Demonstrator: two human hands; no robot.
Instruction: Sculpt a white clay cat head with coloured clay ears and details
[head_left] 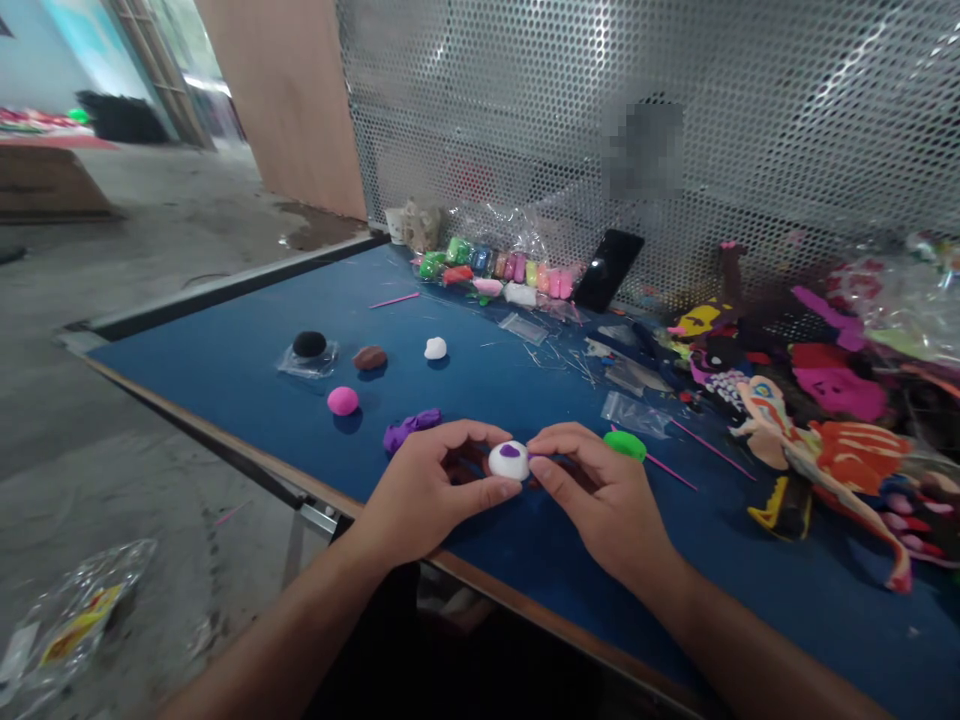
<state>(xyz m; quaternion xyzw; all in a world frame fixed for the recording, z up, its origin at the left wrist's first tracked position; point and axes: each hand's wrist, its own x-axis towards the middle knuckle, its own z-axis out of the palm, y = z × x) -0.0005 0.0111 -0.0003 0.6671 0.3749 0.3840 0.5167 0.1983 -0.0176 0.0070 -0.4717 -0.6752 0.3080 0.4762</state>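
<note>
The white ball (509, 462) is above the near edge of the blue surface (262, 330), between the two hands. The left hand (420, 485) has its grip closed on the ball's left side, thumb at the near side and fingers at the far side. A purple patch (510, 451) shows on top of the ball. The right hand (611, 495) has its grip pinched on a small purple bit (534, 458) at the ball's right side; whether these fingertips touch the ball too, I cannot tell.

Just beyond the left hand lies a purple lump (409, 430). Farther left are a pink ball (343, 401), a brown lump (370, 358) and a black lump (309, 344) on a clear wrapper (289, 362), with a white lump (435, 349) to the right of the brown one. A pink stick (395, 300) lies beyond them.

A green piece (625, 445) is just beyond the right hand, near more thin sticks. Farther right are a yellow and black tool (784, 508) and a heap of coloured figures (862, 440). At the far side, coloured packs (510, 268) sit in clear plastic, left of a dark phone (609, 268) leaning against the mesh wall (510, 100).
</note>
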